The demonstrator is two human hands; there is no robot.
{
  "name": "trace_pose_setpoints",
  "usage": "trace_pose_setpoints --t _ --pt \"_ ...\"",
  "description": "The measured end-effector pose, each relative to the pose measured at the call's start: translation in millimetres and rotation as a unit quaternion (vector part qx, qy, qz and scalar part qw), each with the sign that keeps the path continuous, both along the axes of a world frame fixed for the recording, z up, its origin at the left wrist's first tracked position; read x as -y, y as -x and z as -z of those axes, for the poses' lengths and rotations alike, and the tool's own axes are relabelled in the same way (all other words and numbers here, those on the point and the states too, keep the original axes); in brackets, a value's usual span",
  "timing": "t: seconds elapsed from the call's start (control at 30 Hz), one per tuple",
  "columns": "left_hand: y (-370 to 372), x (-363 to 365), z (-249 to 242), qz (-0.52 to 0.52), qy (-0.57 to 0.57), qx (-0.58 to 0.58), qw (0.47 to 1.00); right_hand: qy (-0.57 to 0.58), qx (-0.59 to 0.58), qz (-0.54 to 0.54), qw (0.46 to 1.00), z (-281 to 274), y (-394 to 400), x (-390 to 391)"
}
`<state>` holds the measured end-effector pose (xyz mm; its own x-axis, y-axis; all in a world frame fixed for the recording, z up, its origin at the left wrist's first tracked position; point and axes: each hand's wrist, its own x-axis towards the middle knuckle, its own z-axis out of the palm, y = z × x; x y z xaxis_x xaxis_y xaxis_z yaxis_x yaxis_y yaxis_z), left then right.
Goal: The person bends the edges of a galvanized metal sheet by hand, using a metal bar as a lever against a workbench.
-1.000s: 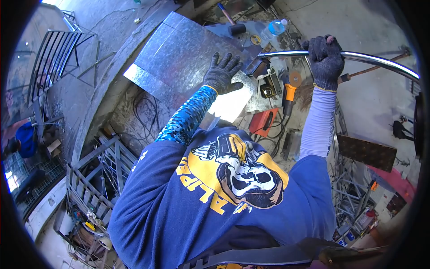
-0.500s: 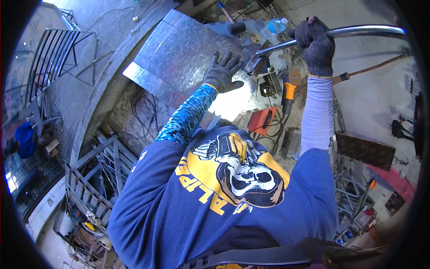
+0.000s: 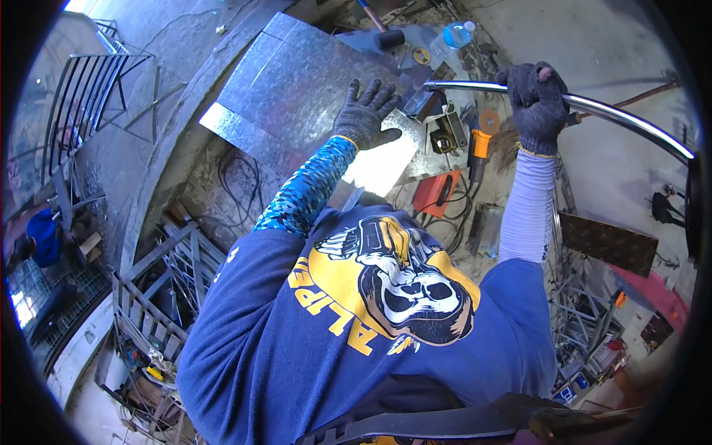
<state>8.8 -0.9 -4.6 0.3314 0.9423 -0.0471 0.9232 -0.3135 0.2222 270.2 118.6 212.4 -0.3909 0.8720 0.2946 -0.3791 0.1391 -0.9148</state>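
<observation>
My left hand [image 3: 366,115], in a dark knit glove, lies flat with fingers spread on a shiny galvanized metal sheet [image 3: 297,81]. My right hand [image 3: 538,104], gloved too, is wrapped around a long shiny metal pipe [image 3: 619,115]. The pipe's left end meets a dark metal block [image 3: 428,95] at the sheet's right edge; how they join is too small to tell. Close to that block sit a tape measure [image 3: 443,141] and an angle grinder [image 3: 480,144] with an orange body and a tan disc.
A mallet [image 3: 389,39] and a plastic bottle [image 3: 456,35] are beyond the sheet. Near me stands a red box [image 3: 436,194] among cables. Metal frames [image 3: 159,282] pile up at left, and a person in blue [image 3: 44,233] is at the far left. A broom-like stick [image 3: 630,102] lies at right.
My right hand has come down toward me and slightly right, and the pipe's outer end has swung down with it. My left hand stays on the sheet almost unmoved.
</observation>
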Motion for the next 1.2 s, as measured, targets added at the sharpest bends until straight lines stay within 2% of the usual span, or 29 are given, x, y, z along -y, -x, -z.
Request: trace_pose_setpoints --t 0.3,0.43,0.5,0.63,0.67,0.8,1.03,1.1,1.13,1.2 --pt "0 0 6 0.001 -0.011 0.003 1.0 0.015 -0.021 -0.028 0.999 10 -13 -8" --pt "0 0 0 0.007 0.0 -0.007 1.0 0.026 -0.031 0.033 0.999 -18 39 4" --pt "-1 0 2 0.003 -0.008 -0.003 1.0 -0.002 0.006 0.022 1.0 -19 52 -4" --pt "-2 0 4 0.004 -0.008 -0.003 1.0 0.015 0.046 -0.007 0.999 -16 61 -25" --pt "-2 -1 4 0.003 -0.007 -0.007 1.0 0.045 0.056 0.038 0.997 -15 65 -23" --pt "-3 -2 5 0.003 0.001 -0.006 1.0 0.026 0.128 0.072 0.989 0 72 -33" --pt "-3 -2 10 0.008 -0.005 -0.004 1.0 0.019 0.087 0.103 0.991 -23 79 -58" --pt "-3 -4 8 0.004 0.001 -0.009 1.0 0.028 0.121 0.12 0.985 -28 69 -78" --pt "-3 -5 8 0.004 0.0 -0.009 1.0 -0.031 0.156 0.138 0.978 -41 69 -75" --pt "-2 -5 10 0.003 0.011 0.004 1.0 -0.007 0.117 0.153 0.981 -55 58 -88"
